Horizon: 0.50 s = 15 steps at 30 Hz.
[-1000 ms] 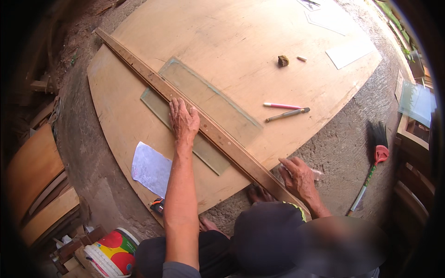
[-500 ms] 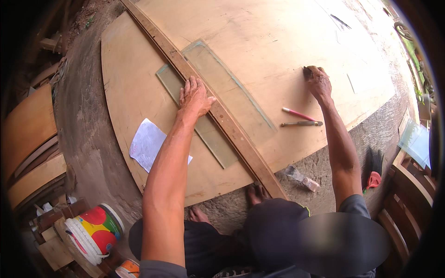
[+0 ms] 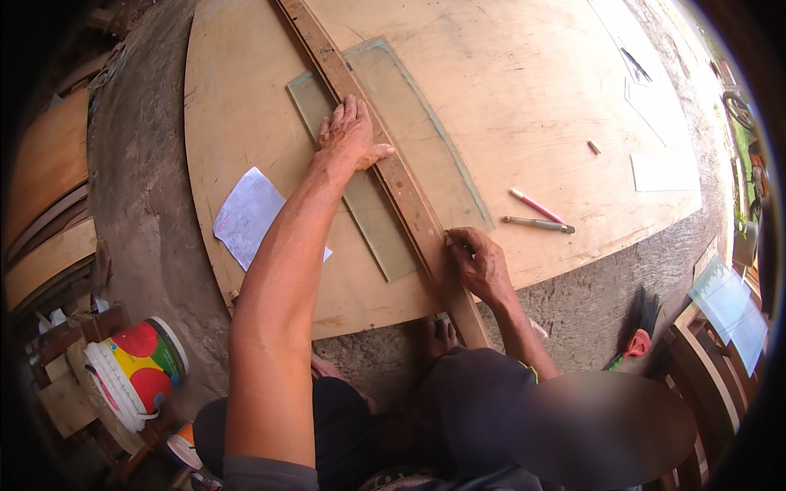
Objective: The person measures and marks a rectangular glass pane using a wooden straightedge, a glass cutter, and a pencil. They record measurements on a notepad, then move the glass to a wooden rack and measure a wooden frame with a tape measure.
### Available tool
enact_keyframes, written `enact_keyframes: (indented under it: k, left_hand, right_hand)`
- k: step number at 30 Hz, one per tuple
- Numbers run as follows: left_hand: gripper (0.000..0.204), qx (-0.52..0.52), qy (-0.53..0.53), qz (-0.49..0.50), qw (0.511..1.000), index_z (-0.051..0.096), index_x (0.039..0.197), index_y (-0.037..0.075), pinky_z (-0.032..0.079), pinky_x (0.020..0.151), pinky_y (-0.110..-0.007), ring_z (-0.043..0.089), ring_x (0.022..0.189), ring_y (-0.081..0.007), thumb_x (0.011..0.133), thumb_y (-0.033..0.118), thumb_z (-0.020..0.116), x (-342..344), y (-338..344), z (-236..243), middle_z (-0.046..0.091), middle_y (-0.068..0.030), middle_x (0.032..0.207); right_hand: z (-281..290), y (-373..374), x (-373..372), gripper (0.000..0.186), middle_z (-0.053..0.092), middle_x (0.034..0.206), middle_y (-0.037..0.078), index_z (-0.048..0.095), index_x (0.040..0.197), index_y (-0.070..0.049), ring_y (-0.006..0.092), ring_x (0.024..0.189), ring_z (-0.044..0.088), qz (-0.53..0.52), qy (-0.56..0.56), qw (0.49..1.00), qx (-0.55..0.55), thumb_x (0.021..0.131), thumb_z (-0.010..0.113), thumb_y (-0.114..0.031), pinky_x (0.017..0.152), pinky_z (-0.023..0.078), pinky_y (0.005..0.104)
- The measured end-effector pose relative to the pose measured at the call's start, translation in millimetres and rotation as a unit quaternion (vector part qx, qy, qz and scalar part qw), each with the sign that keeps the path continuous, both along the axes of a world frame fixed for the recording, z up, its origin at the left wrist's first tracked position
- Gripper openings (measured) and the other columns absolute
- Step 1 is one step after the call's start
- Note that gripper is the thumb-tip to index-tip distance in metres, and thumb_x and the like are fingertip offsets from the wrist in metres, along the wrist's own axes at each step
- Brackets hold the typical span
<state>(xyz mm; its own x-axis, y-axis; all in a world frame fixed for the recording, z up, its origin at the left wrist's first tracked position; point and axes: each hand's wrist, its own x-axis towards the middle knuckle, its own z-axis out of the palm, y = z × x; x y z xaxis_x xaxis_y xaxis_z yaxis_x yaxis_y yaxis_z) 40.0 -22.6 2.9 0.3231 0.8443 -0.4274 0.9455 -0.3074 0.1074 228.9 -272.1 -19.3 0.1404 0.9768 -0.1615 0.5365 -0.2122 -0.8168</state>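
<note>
My left hand [image 3: 352,135] presses on the long wooden straightedge [image 3: 401,192], fingers spread. The straightedge runs lengthwise over a pane of glass [image 3: 438,151] on the plywood sheet [image 3: 254,90]. Near the lower end of the straightedge, my right hand [image 3: 479,262] has curled fingers at its right edge; what they grip is hidden. A pink-and-white marker [image 3: 536,204] and a slim metal tool [image 3: 536,222] lie to the right of the glass. A creased paper [image 3: 250,213] lies left of my forearm.
Plywood carries a small stub [image 3: 594,147] and white pieces [image 3: 663,172]. A colourful bucket [image 3: 143,364] and stacked boards [image 3: 49,180] are at left. A broom [image 3: 639,340], glass sheets [image 3: 729,311] and wooden frames [image 3: 688,360] are at right; bare feet [image 3: 442,335] show below.
My right hand went up to the dark lump, which no longer lies there, and came back down to the straightedge. My left hand stays pressed on it. The view has shifted.
</note>
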Motion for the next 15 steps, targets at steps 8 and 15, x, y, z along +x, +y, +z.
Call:
enact_keyframes:
  k: [8,15]
  left_hand:
    - [0.122,0.000,0.046,-0.042,0.998,0.016,0.153,-0.009,0.017,0.124,-0.047,0.014,0.152,-0.0349,0.075,0.061,0.075,1,15,5,0.015,-0.0247,0.163]
    - [0.121,0.011,0.074,-0.071,0.995,0.020,0.151,-0.013,0.019,0.123,-0.048,0.020,0.150,-0.0375,0.074,0.063,0.076,4,19,4,0.020,-0.0288,0.159]
  right_hand:
    - [-3,2,10,0.014,0.066,0.089,0.010,0.072,0.098,-0.010,0.0302,0.088,0.063,0.094,-0.138,0.984,0.056,0.085,0.067,-0.010,0.079,0.051,0.0404]
    - [-6,76,1,0.010,0.064,0.087,0.004,0.074,0.090,-0.017,0.0261,0.089,0.061,0.133,-0.188,0.969,0.089,0.082,0.069,-0.012,0.078,0.048,0.0383]
